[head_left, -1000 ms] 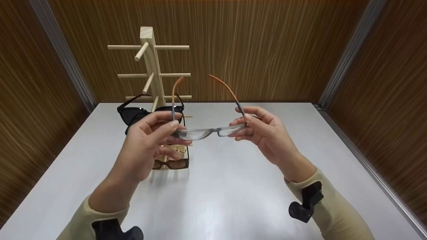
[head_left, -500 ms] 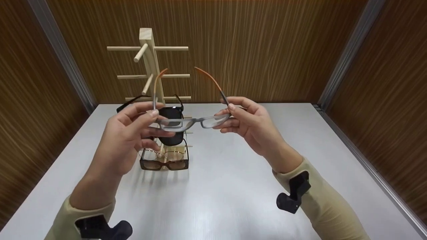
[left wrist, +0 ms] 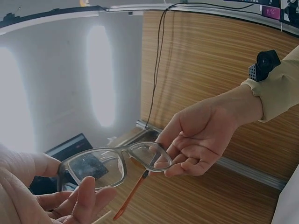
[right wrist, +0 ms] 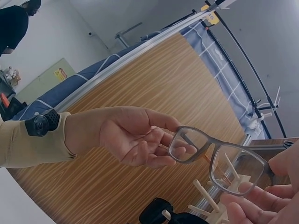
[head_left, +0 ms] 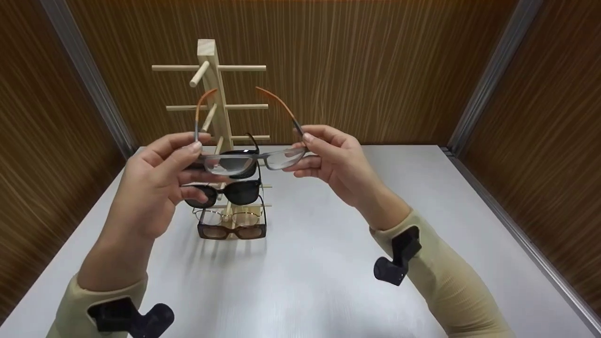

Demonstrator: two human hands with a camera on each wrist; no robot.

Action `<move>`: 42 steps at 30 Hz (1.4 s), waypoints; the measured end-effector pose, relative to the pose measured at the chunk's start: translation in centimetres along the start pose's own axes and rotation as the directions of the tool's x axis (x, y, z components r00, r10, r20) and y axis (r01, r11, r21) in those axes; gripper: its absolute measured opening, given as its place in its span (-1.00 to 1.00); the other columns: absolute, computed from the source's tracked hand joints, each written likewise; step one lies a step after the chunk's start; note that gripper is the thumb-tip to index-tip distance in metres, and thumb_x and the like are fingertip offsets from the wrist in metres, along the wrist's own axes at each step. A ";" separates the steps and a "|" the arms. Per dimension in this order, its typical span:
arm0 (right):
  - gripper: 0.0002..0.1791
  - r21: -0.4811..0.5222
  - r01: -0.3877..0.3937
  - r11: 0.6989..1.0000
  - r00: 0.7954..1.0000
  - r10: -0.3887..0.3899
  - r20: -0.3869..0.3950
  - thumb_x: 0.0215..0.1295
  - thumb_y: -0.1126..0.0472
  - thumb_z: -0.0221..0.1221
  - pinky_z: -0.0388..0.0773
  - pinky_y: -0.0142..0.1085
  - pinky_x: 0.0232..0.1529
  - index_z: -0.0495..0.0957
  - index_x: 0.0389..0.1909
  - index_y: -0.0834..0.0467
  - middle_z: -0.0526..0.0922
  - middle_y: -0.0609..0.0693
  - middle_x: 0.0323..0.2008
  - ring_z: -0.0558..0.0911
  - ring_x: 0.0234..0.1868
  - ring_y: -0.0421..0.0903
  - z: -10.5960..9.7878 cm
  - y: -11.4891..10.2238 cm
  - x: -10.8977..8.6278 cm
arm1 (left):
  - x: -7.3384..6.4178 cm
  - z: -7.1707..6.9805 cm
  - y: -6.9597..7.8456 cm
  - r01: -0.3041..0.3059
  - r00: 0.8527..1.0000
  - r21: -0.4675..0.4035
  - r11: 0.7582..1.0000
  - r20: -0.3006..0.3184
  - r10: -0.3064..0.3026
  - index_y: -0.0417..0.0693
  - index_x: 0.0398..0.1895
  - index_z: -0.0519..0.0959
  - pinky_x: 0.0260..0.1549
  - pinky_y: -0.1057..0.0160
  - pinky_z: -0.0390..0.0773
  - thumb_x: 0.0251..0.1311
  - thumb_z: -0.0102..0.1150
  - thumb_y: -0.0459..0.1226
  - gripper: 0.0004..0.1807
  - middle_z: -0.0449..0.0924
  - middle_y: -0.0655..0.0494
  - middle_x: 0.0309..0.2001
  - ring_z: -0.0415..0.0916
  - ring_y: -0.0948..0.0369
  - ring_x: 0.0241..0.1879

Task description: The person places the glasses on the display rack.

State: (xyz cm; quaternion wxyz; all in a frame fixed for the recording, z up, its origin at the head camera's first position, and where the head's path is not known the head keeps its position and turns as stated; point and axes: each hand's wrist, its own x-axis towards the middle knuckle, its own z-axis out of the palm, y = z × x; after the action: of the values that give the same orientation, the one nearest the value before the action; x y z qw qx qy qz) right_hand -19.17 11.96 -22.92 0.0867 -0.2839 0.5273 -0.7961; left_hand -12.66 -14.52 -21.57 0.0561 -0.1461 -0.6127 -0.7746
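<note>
A pair of grey-framed eyeglasses [head_left: 230, 165] with orange temple tips is held up between both hands, temples unfolded and pointing away. My left hand [head_left: 157, 176] pinches the left temple near its hinge. The right hand [head_left: 335, 162] pinches the other temple close to its hinge. Behind the eyeglasses stands a wooden display rack [head_left: 206, 49] with pegs. On its lower pegs sit black sunglasses [head_left: 242, 192], gold wire-rimmed glasses [head_left: 245, 218] and brown sunglasses [head_left: 232, 232]. Another dark pair is partly hidden behind the held lenses. In the right wrist view the eyeglasses [right wrist: 212, 145] appear in front of the rack's pegs.
The rack stands on a white table [head_left: 319, 263], left of centre. Wood-grain panels [head_left: 357, 70] enclose the table at the back and both sides. Metal strips [head_left: 497, 70] run along the panel corners. The rack's upper pegs [head_left: 242, 68] stick out sideways and forward.
Both hands have moved left and upward with the eyeglasses, which now overlap the rack. The lower sunglasses have come into fuller view as the left hand shifted. Both grips look the same.
</note>
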 end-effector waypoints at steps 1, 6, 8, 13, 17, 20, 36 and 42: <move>-0.81 0.002 -0.002 1.000 1.000 0.002 0.002 0.34 0.34 0.02 0.62 -0.17 -0.28 0.49 -0.09 0.28 0.62 0.19 -0.29 0.69 -0.37 0.08 0.1 -0.1 0.1 | 0.0 -0.1 0.1 -0.003 1.000 0.002 1.000 -0.003 0.003 -0.23 0.04 0.46 -0.66 0.27 0.53 0.26 0.12 -0.25 -0.67 0.58 -0.15 -0.24 0.62 -0.10 -0.33; -0.80 -0.003 0.002 1.000 1.000 -0.001 0.020 0.34 0.33 0.03 0.62 -0.16 -0.27 0.48 -0.08 0.29 0.63 0.19 -0.30 0.68 -0.38 0.07 0.6 -0.5 0.7 | 0.4 -0.6 0.6 -0.004 1.000 0.001 1.000 -0.024 0.004 -0.22 0.02 0.48 -0.65 0.25 0.53 0.25 0.14 -0.25 -0.68 0.57 -0.18 -0.21 0.62 -0.10 -0.34; -0.81 -0.004 -0.002 1.000 1.000 0.002 0.017 0.34 0.33 0.03 0.62 -0.16 -0.26 0.48 -0.08 0.29 0.63 0.20 -0.30 0.68 -0.38 0.07 0.6 -0.6 0.9 | 0.8 -0.7 0.8 -0.002 1.000 -0.005 1.000 -0.027 0.001 -0.22 0.01 0.48 -0.65 0.24 0.53 0.23 0.16 -0.24 -0.67 0.55 -0.18 -0.20 0.62 -0.10 -0.34; -0.83 0.020 -0.034 0.999 0.999 0.035 -0.017 0.35 0.33 0.02 0.62 -0.13 -0.25 0.48 -0.10 0.29 0.63 0.21 -0.33 0.68 -0.36 0.11 0.8 -0.7 1.7 | 1.9 -1.2 1.4 0.011 1.000 -0.042 0.999 -0.014 -0.011 -0.25 -0.02 0.48 -0.65 0.25 0.54 0.20 0.20 -0.26 -0.67 0.49 -0.16 -0.13 0.62 -0.12 -0.34; -0.84 0.037 -0.064 0.997 0.997 0.066 -0.041 0.34 0.32 0.05 0.61 -0.10 -0.23 0.48 -0.12 0.30 0.62 0.23 -0.33 0.67 -0.35 0.16 1.6 -0.7 2.8 | 2.8 -2.3 2.0 0.013 1.000 -0.094 0.995 0.009 -0.012 -0.27 -0.09 0.51 -0.66 0.25 0.54 0.20 0.19 -0.28 -0.72 0.56 -0.14 -0.20 0.63 -0.12 -0.40; -0.83 0.045 -0.085 0.995 0.994 0.088 -0.060 0.34 0.30 0.07 0.61 -0.09 -0.23 0.48 -0.13 0.30 0.62 0.24 -0.33 0.67 -0.34 0.19 2.3 -0.7 3.5 | 3.4 -3.3 2.5 0.017 1.000 -0.133 0.991 0.020 -0.015 -0.27 -0.12 0.53 -0.67 0.24 0.54 0.21 0.18 -0.29 -0.76 0.61 -0.16 -0.32 0.63 -0.13 -0.43; -0.82 0.009 -0.168 0.986 0.983 0.168 -0.078 0.34 0.26 0.08 0.60 -0.07 -0.19 0.47 -0.14 0.30 0.59 0.24 -0.33 0.67 -0.32 0.17 3.5 -0.1 5.9 | 4.7 -6.0 2.8 0.119 0.992 -0.109 0.987 -0.015 -0.122 -0.22 -0.09 0.57 -0.60 0.23 0.56 0.18 0.22 -0.24 -0.71 0.62 -0.14 -0.34 0.64 -0.09 -0.40; -0.78 -0.029 -0.196 0.980 0.977 0.192 -0.096 0.32 0.25 0.11 0.59 -0.08 -0.18 0.46 -0.11 0.33 0.59 0.26 -0.34 0.67 -0.34 0.16 3.5 -0.3 6.7 | 5.6 -6.3 2.7 0.136 0.989 -0.100 0.986 -0.044 -0.141 -0.23 -0.07 0.56 -0.59 0.26 0.57 0.17 0.23 -0.22 -0.68 0.63 -0.13 -0.38 0.64 -0.07 -0.41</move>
State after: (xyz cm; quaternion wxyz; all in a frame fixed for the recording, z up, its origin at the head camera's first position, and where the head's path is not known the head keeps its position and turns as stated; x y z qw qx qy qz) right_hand -22.76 6.35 -19.25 0.1341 -0.1956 0.5712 -0.7858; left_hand -18.22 -20.72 -18.65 0.0105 -0.0858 -0.5814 -0.8090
